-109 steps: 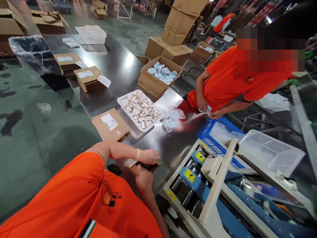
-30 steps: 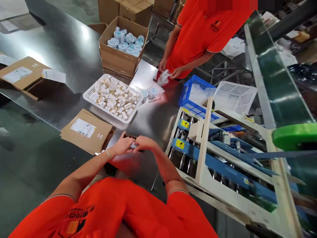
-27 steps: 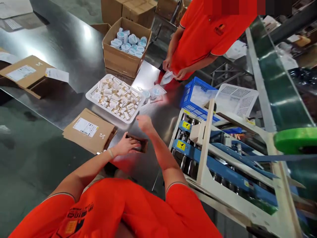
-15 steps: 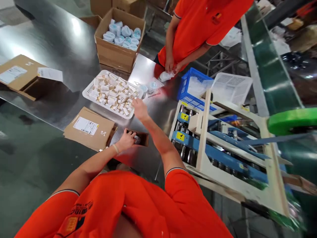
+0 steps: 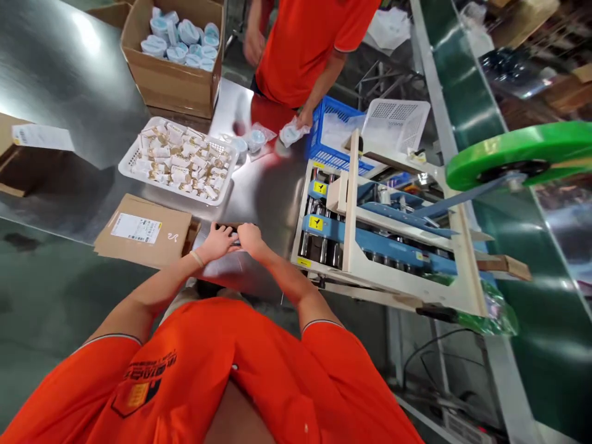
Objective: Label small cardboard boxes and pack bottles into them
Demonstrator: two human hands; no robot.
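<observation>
Both my hands meet over a small cardboard box (image 5: 237, 226) at the front of the metal table. My left hand (image 5: 216, 243) curls its fingers over the box's left part, with a dark thing just under the fingertips. Against the box's right end, my right hand (image 5: 250, 238) is closed; whatever its fingers hold is hidden. The two hands cover most of the box and its contents. Beyond them is a white plastic tray (image 5: 124, 165) heaped with small white-labelled vials (image 5: 180, 161). A stack of flat cardboard boxes (image 5: 104, 237) with a white label lies left of my left hand.
A carton (image 5: 176, 86) of white-and-blue tubs stands behind the tray. Bagged tubs (image 5: 257, 139) lie beside it. Across the table, a co-worker's hand (image 5: 304, 118) holds another bagged tub. A blue crate (image 5: 315, 140) and a roller machine (image 5: 351, 231) with green tape are at right.
My right hand has left the vial tray and come back to the small box beside my left hand. The view has shifted right. The co-worker's hands have moved apart.
</observation>
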